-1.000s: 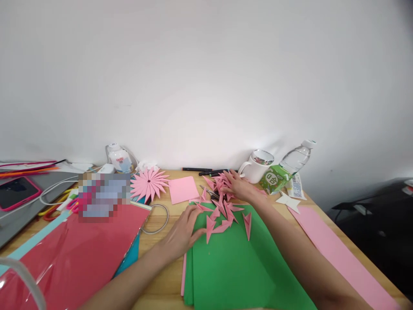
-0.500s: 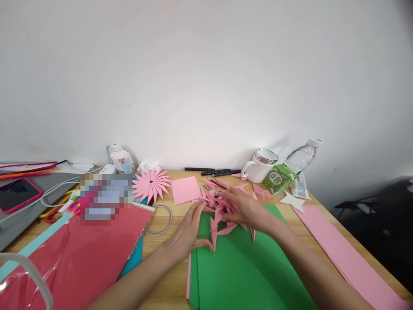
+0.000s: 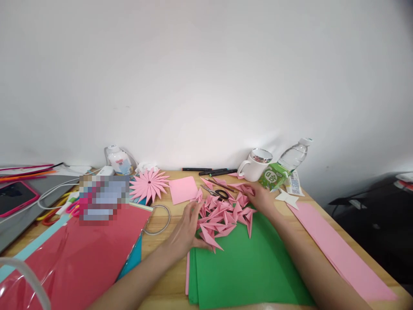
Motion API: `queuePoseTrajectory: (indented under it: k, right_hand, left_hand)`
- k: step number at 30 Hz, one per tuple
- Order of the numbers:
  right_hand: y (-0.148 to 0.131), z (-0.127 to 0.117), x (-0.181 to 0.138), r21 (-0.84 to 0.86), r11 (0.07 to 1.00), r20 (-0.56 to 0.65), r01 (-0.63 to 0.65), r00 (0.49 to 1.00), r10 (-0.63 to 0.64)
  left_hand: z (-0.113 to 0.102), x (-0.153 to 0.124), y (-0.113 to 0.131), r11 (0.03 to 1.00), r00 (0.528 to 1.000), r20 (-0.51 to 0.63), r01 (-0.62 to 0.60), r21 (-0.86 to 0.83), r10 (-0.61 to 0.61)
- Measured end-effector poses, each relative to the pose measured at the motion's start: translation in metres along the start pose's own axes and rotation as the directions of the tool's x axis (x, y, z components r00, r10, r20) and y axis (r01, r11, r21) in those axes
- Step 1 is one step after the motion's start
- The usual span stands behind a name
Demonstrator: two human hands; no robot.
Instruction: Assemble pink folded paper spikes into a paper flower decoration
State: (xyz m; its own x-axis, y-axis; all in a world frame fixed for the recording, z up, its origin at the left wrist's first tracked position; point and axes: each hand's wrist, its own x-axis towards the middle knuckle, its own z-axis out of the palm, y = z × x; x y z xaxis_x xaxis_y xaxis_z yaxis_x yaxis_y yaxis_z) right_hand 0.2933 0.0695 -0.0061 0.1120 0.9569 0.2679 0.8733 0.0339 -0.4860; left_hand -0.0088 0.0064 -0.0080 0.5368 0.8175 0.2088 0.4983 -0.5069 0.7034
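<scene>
A loose pile of folded pink paper pieces [image 3: 222, 215] lies at the back of the green paper stack [image 3: 245, 271]. My left hand [image 3: 185, 228] cups the pile's left side, its thumb and fingers spread apart, touching the nearest pieces. At the pile's back right, my right hand [image 3: 261, 199] reaches with fingers stretched out to the pink pieces there; its fingertips are partly hidden. Just behind the pile lie scissors with black handles [image 3: 222, 194] and a pencil [image 3: 222, 185]. A round pink pleated paper star [image 3: 149, 182] and a pink paper square [image 3: 183, 190] sit to the left.
A white mug [image 3: 254, 165], a green box [image 3: 274, 175] and a water bottle [image 3: 293, 156] stand at back right. Black pens [image 3: 219, 172] lie by the wall. Pink strips [image 3: 338, 249] are on the right; a red sheet pack [image 3: 97, 254] and phone [image 3: 17, 198] on the left.
My right hand has moved right and back, off the middle of the pile, uncovering the pieces and scissors. The pink pieces are spread wider. My left hand stays at the left side.
</scene>
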Motion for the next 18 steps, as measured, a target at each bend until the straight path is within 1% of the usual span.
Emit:
queuePoseTrajectory:
  k: [2,4,5,6,7,8,9,10,11,13,16,18]
  right_hand:
    - [-0.016,0.005,-0.009,0.071,0.997,0.029,0.032,0.999,-0.034]
    - [-0.033,0.005,-0.018,0.15,0.984,0.099,0.095,0.989,-0.11]
    - [-0.041,0.003,-0.02,0.203,0.969,0.149,0.142,0.973,-0.174]
    - [-0.047,0.001,-0.022,0.287,0.935,0.221,0.209,0.935,-0.277]
    - [-0.053,-0.001,-0.021,0.315,0.913,0.257,0.26,0.902,-0.346]
    - [-0.056,-0.004,-0.018,0.267,0.918,0.275,0.294,0.89,-0.365]
    - [-0.059,-0.006,-0.013,0.14,0.944,0.27,0.3,0.905,-0.328]
    - [-0.059,-0.007,-0.005,-0.072,0.963,0.23,0.258,0.944,-0.236]
    - [-0.059,-0.007,0.004,-0.167,0.962,0.191,0.217,0.964,-0.184]
    - [-0.058,-0.003,0.024,-0.275,0.947,0.147,0.167,0.981,-0.13]
    - [-0.057,0.01,0.048,-0.402,0.908,0.168,0.121,0.984,-0.057]
    - [-0.06,0.019,0.057,-0.455,0.885,0.192,0.102,0.981,-0.014]
  left_hand:
    - [0.0,0.0,0.0,1.0,1.0,0.003,0.007,0.005,-0.007]
    - [0.0,-0.001,-0.001,1.0,1.0,-0.008,-0.006,-0.008,0.006]
    - [0.0,-0.002,-0.002,1.0,1.0,-0.019,-0.023,-0.019,0.023]
    - [0.0,-0.003,-0.003,0.998,0.998,-0.032,-0.047,-0.031,0.047]
    - [0.0,-0.003,-0.004,0.997,0.996,-0.047,-0.072,-0.04,0.07]
    - [-0.001,-0.003,-0.004,0.995,0.994,-0.058,-0.092,-0.046,0.089]
    - [-0.001,-0.004,-0.005,0.993,0.993,-0.063,-0.105,-0.048,0.101]
    - [-0.002,-0.004,-0.005,0.993,0.992,-0.061,-0.109,-0.045,0.106]
    - [-0.002,-0.004,-0.004,0.993,0.993,-0.056,-0.108,-0.038,0.105]
    - [-0.003,-0.004,-0.003,0.996,0.995,-0.04,-0.093,-0.017,0.092]
    - [-0.004,-0.004,0.001,0.998,0.998,-0.01,-0.06,0.018,0.06]
    - [-0.005,-0.005,0.003,0.998,0.999,0.012,-0.043,0.036,0.043]
